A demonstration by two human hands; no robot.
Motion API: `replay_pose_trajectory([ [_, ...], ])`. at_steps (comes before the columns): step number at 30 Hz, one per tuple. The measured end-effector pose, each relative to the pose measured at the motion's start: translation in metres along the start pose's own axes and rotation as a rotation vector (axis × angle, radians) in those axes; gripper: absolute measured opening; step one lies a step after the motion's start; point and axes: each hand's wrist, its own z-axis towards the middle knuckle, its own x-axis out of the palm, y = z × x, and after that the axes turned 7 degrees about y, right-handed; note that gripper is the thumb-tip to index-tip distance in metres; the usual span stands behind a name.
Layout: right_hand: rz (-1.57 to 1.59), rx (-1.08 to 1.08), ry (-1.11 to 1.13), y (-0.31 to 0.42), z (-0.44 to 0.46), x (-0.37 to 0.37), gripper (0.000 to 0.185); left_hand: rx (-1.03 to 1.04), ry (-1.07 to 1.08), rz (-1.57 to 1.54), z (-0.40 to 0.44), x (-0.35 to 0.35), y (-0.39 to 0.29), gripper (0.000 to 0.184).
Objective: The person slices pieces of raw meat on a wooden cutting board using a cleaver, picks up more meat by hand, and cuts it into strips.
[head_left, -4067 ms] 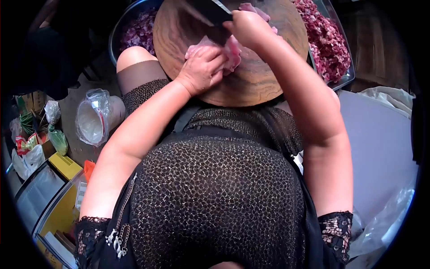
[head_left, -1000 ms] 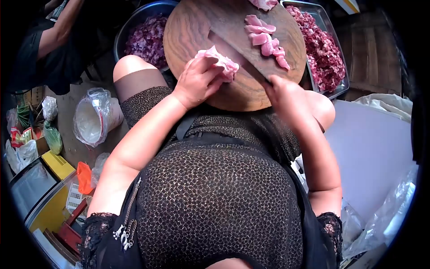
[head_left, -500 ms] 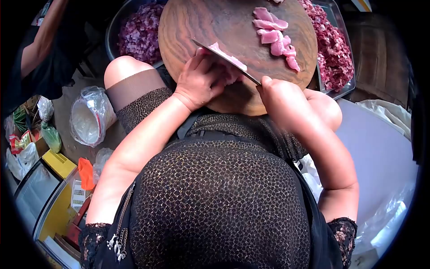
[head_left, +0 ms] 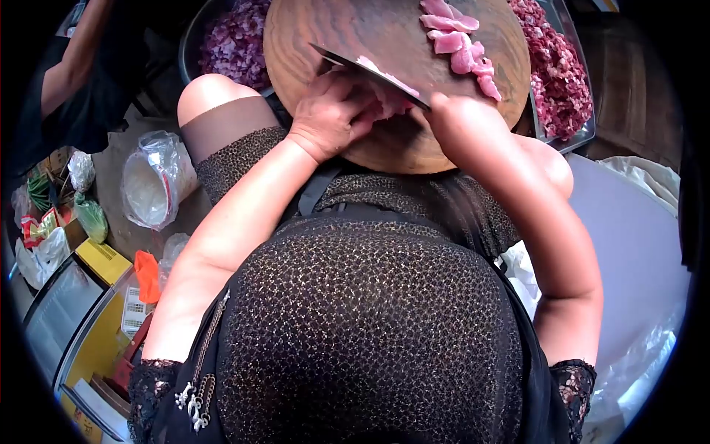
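Note:
On the round wooden chopping board (head_left: 340, 28), my left hand (head_left: 331, 112) presses a piece of raw pink meat (head_left: 390, 105) with curled fingers. My right hand (head_left: 460, 122) is closed around the handle of a knife (head_left: 364, 68). The blade slants across the meat, its tip up and left beyond my left knuckles. Part of the meat lies hidden behind the blade and under my fingers. Several cut slices of meat (head_left: 451, 42) lie in a loose line on the right side of the board.
A metal bowl of chopped meat (head_left: 235, 46) stands left of the board, and a metal tray of chopped meat (head_left: 556, 70) stands right. A plastic-lined bucket (head_left: 151, 185) is on the floor at left. Another person's arm (head_left: 72, 66) shows at upper left.
The view has shifted slightly, so the board and slices appear higher. The knife lies at a similar slant over the meat, and my left hand keeps its hold. The slices keep their arrangement.

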Motion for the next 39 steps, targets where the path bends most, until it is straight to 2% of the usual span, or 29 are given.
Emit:
replay_pose_trajectory([
  [2, -0.009, 0.096, 0.055, -0.009, -0.019, 0.006, 0.012, -0.048, 0.066, 0.026, 0.001, 0.001, 0.0, 0.026],
  [4, 0.003, 0.083, 0.05, -0.009, -0.019, 0.009, 0.012, -0.027, 0.09, 0.02, 0.002, 0.002, 0.002, 0.025],
  [6, 0.056, 0.025, -0.038, 0.004, 0.001, 0.008, 0.015, -0.013, 0.053, 0.077, 0.002, 0.002, 0.0, 0.025],
  [7, 0.017, 0.019, 0.004, 0.017, 0.017, 0.0, 0.018, -0.041, 0.08, 0.068, 0.0, 0.003, 0.0, 0.025],
  [8, 0.04, -0.066, -0.102, 0.022, 0.037, 0.003, 0.021, -0.035, 0.08, 0.073, 0.0, 0.003, -0.001, 0.025],
  [10, 0.002, -0.112, -0.066, 0.038, 0.065, -0.009, 0.024, 0.006, 0.05, 0.087, 0.002, -0.001, -0.001, 0.026],
  [12, 0.005, -0.167, -0.13, 0.03, 0.064, -0.007, 0.013, -0.016, 0.048, 0.036, 0.0, 0.002, 0.002, 0.028],
  [14, -0.031, -0.159, -0.126, 0.011, 0.051, 0.005, 0.014, 0.01, 0.006, 0.074, 0.0, -0.001, 0.001, 0.026],
  [16, 0.035, 0.006, -0.214, -0.007, 0.014, 0.019, 0.018, 0.052, -0.036, 0.041, 0.003, -0.005, -0.001, 0.02],
  [18, -0.029, 0.133, -0.106, -0.033, -0.017, 0.029, 0.024, 0.0, 0.004, 0.038, 0.002, -0.003, -0.001, 0.019],
  [20, 0.026, 0.117, -0.151, -0.06, -0.039, 0.043, 0.022, 0.016, 0.017, 0.079, -0.002, -0.003, 0.0, 0.023],
  [21, 0.145, 0.216, -0.18, -0.051, -0.051, 0.035, 0.026, -0.002, 0.019, 0.062, -0.004, -0.005, -0.004, 0.027],
  [22, 0.129, 0.268, -0.318, -0.056, -0.053, 0.046, 0.027, 0.002, 0.01, 0.067, -0.005, -0.007, -0.006, 0.027],
  [24, 0.235, 0.337, -0.392, -0.049, -0.058, 0.045, 0.028, 0.033, -0.063, 0.153, -0.007, -0.012, -0.011, 0.029],
  [26, 0.222, 0.302, -0.356, -0.035, -0.064, 0.039, 0.029, 0.048, -0.11, 0.156, -0.009, -0.017, -0.015, 0.032],
  [28, 0.206, 0.22, -0.32, -0.014, -0.072, 0.027, 0.029, 0.097, -0.021, 0.069, -0.012, -0.015, -0.01, 0.033],
  [32, 0.009, 0.104, -0.258, 0.005, -0.058, 0.031, 0.027, -0.003, 0.013, 0.033, -0.015, -0.01, -0.007, 0.025],
  [34, 0.021, 0.053, -0.219, 0.006, -0.051, 0.033, 0.025, 0.003, -0.017, 0.058, -0.014, -0.008, -0.008, 0.024],
  [36, -0.017, 0.07, -0.144, 0.006, -0.045, 0.032, 0.023, 0.03, -0.055, 0.04, -0.011, -0.007, -0.009, 0.027],
  [39, -0.038, 0.073, -0.055, 0.007, -0.036, 0.03, 0.019, -0.043, -0.05, 0.054, -0.009, -0.004, -0.015, 0.027],
])
